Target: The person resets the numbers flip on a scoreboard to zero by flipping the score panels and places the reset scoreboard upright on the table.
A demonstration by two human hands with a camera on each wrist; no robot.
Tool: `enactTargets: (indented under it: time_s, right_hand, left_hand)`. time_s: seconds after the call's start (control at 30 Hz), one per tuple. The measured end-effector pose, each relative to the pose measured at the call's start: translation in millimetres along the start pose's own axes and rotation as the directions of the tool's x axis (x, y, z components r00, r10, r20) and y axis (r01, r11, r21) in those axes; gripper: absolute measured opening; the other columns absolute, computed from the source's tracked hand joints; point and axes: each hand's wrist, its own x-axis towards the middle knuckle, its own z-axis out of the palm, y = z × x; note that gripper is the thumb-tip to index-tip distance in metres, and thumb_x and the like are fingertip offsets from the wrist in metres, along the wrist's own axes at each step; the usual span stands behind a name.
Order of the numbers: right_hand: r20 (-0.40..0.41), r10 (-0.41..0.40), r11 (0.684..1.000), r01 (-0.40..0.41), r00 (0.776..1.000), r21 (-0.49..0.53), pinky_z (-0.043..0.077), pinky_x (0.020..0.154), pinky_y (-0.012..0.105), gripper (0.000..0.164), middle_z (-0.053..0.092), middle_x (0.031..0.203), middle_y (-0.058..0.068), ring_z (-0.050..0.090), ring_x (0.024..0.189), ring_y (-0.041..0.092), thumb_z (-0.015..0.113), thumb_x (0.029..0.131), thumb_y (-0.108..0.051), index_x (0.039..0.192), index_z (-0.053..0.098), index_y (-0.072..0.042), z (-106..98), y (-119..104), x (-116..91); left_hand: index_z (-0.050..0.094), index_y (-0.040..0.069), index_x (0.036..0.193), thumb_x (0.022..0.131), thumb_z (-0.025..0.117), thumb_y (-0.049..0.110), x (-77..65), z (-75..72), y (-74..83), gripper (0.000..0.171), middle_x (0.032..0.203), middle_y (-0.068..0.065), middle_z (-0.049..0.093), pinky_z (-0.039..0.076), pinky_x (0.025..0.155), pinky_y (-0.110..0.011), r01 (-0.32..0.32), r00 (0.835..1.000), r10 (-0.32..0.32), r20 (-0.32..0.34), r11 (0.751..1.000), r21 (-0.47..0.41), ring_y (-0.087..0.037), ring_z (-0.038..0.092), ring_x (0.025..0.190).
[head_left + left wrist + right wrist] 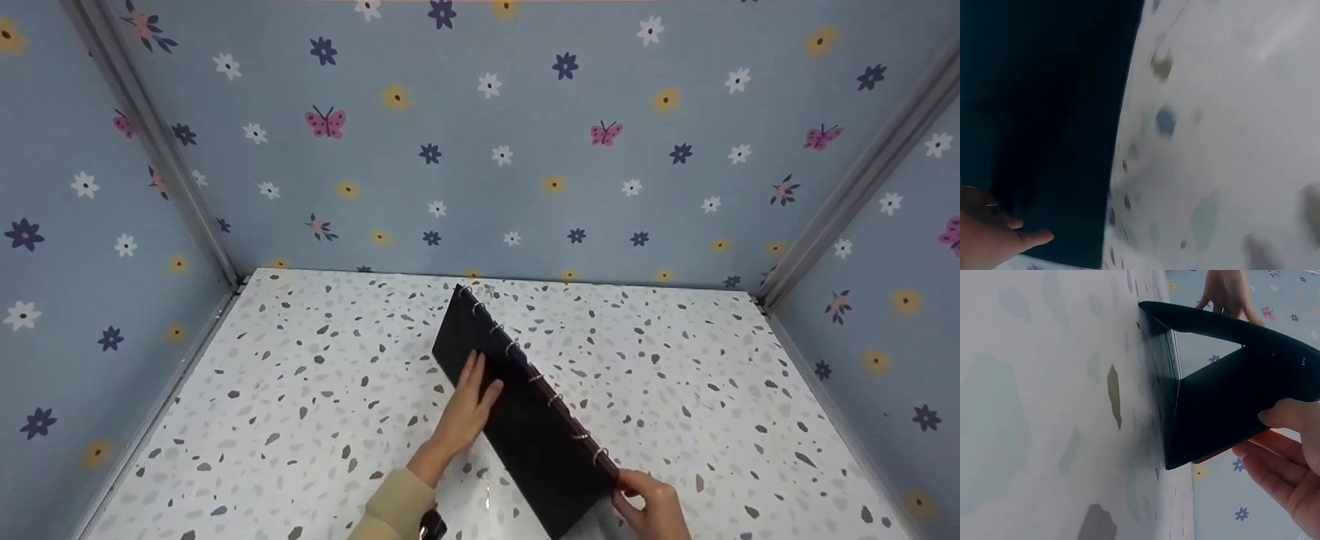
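A black ring-bound desk calendar stands tilted on the speckled table, its row of metal rings along the upper ridge. In the right wrist view its black panels spread apart like a tent, with a gap between them. My left hand rests with straight fingers on the broad black side facing left. That same hand lies against the dark panel in the left wrist view. At the near end of the ridge, my right hand pinches the corner, the thumb on the inner face and fingers beneath.
The white speckled tabletop runs back to a blue wall printed with flowers and butterflies. Similar walls rise at the left and right, with grey metal posts in the corners. A dark strap shows at the left sleeve.
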Motion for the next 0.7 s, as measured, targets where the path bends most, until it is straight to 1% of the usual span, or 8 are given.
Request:
enactTargets:
  time_s: [0.07,0.17,0.23,0.3,0.4,0.53,0.63,0.7]
  right_hand:
    - [0.013,0.012,0.999,-0.012,1.0,0.04,0.049,0.051,0.025,0.033,0.064,0.073,0.001,0.058,0.063,0.007,0.071,0.058,0.018,0.082,0.065,-0.003,1,3,0]
    - [0.027,-0.001,0.994,-0.002,1.0,0.105,0.049,0.051,0.027,0.037,0.065,0.077,-0.001,0.06,0.065,0.008,0.072,0.057,0.018,0.086,0.066,-0.004,0,12,2]
    - [0.056,-0.016,0.989,0.008,0.998,0.151,0.05,0.052,0.029,0.041,0.065,0.081,-0.002,0.06,0.069,0.008,0.073,0.058,0.018,0.092,0.065,-0.005,-2,18,3]
    - [0.102,-0.041,0.98,0.02,0.994,0.198,0.05,0.053,0.033,0.044,0.065,0.088,-0.002,0.06,0.075,0.006,0.073,0.06,0.017,0.098,0.064,-0.004,-4,22,5]
    - [0.189,-0.08,0.962,0.026,0.979,0.272,0.051,0.058,0.038,0.048,0.064,0.099,0.001,0.058,0.087,0.004,0.071,0.064,0.016,0.108,0.061,0.0,-10,23,10]
    - [0.302,-0.096,0.942,-0.012,0.948,0.336,0.051,0.064,0.041,0.045,0.061,0.109,-0.001,0.055,0.096,0.003,0.067,0.071,0.013,0.113,0.058,0.002,-20,15,19]
    - [0.337,-0.096,0.94,-0.026,0.937,0.339,0.051,0.066,0.04,0.043,0.061,0.11,-0.002,0.054,0.097,0.003,0.067,0.074,0.011,0.114,0.059,-0.001,-23,10,22]
    - [0.331,-0.114,0.941,-0.005,0.937,0.338,0.051,0.066,0.04,0.043,0.062,0.109,0.0,0.056,0.096,0.005,0.067,0.073,0.01,0.114,0.059,-0.001,-19,14,21]
  left_hand:
    - [0.013,0.006,0.144,0.093,0.043,0.043,-23.9,9.8,13.5,0.07,0.149,-0.014,0.006,0.024,0.097,-0.057,-0.034,0.999,0.034,0.041,0.999,-0.007,-0.04,0.022,0.128]
    - [0.007,0.008,0.144,0.082,0.055,0.054,-57.8,29.4,33.9,0.091,0.149,-0.013,0.003,0.031,0.094,-0.055,-0.066,0.994,0.063,0.094,0.997,0.026,-0.041,0.026,0.126]
    - [0.006,0.005,0.144,0.073,0.06,0.062,-73.5,44.8,43.2,0.106,0.148,-0.017,0.005,0.034,0.093,-0.052,-0.099,0.992,0.091,0.092,0.991,0.09,-0.041,0.028,0.125]
    - [0.008,0.0,0.142,0.066,0.063,0.066,-84.1,59.2,49.8,0.115,0.146,-0.023,0.009,0.037,0.091,-0.05,-0.142,0.989,0.134,0.06,0.976,0.167,-0.041,0.029,0.124]
    - [0.014,-0.008,0.138,0.061,0.069,0.064,-91.6,77.3,54.8,0.118,0.14,-0.031,0.017,0.041,0.088,-0.048,-0.204,0.975,0.22,-0.023,0.935,0.291,-0.043,0.031,0.122]
    - [0.019,-0.01,0.134,0.056,0.08,0.05,-92.7,92.0,58.9,0.116,0.134,-0.034,0.024,0.046,0.081,-0.042,-0.212,0.953,0.279,-0.114,0.889,0.405,-0.045,0.038,0.116]
    - [0.023,-0.01,0.132,0.05,0.083,0.036,-92.2,96.8,60.5,0.111,0.132,-0.033,0.027,0.05,0.074,-0.036,-0.202,0.941,0.299,-0.159,0.873,0.444,-0.044,0.044,0.111]
    - [0.026,-0.011,0.131,0.046,0.079,0.026,-93.3,95.9,60.5,0.107,0.131,-0.033,0.028,0.051,0.066,-0.032,-0.208,0.934,0.31,-0.176,0.875,0.437,-0.046,0.046,0.108]
